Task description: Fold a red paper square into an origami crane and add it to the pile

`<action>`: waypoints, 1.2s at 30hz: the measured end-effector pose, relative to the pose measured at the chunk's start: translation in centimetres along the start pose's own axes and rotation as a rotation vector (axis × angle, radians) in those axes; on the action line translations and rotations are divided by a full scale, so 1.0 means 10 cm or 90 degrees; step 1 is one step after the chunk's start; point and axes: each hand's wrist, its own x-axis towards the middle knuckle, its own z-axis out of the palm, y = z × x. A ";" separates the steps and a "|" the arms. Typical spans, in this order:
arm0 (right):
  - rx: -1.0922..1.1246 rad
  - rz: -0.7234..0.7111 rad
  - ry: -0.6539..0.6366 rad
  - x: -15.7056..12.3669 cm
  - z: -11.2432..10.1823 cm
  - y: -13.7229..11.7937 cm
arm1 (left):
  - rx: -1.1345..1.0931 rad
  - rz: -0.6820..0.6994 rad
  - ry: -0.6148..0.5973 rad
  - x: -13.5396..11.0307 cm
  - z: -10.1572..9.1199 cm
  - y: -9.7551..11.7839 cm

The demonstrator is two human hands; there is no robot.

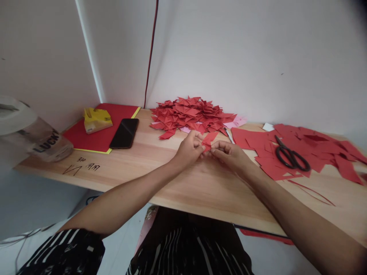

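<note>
Through the head camera I am seeing the left hand (190,147) and the right hand (228,153) both pinching a small red paper piece (211,137) between their fingertips over the wooden desk (177,191), in front of a heap of folded red papers (192,111). To the right, black scissors (291,154) are lying on loose red sheets (318,151), while a phone (124,133) is resting well to the left.

A clear LUCKY bottle (47,142) sits at the left end of the bench (177,194). Toward the back left corner lie a yellow packet (98,119), perhaps tissues, and a black smartphone (124,133). Handwritten figures (93,167) mark the front left edge; a cable (150,53) runs down the wall (258,57).
</note>
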 end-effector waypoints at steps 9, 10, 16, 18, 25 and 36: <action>-0.087 -0.169 0.050 -0.06 0.06 0.02 | -0.141 -0.093 0.041 0.01 -0.02 0.07; -0.118 -0.179 0.060 -0.06 0.07 0.02 | -0.146 -0.101 0.032 0.00 -0.02 0.09; -0.178 -0.194 0.115 -0.07 0.08 0.02 | -0.167 -0.111 -0.012 -0.01 -0.01 0.11; -0.160 -0.188 0.118 -0.06 0.07 0.03 | -0.168 -0.099 -0.019 -0.01 -0.01 0.11; -0.057 -0.135 0.103 -0.03 0.07 0.00 | -0.131 -0.014 -0.041 0.00 -0.01 0.06; -0.009 -0.113 0.125 -0.04 0.06 -0.03 | -0.005 0.045 -0.055 -0.05 0.03 0.09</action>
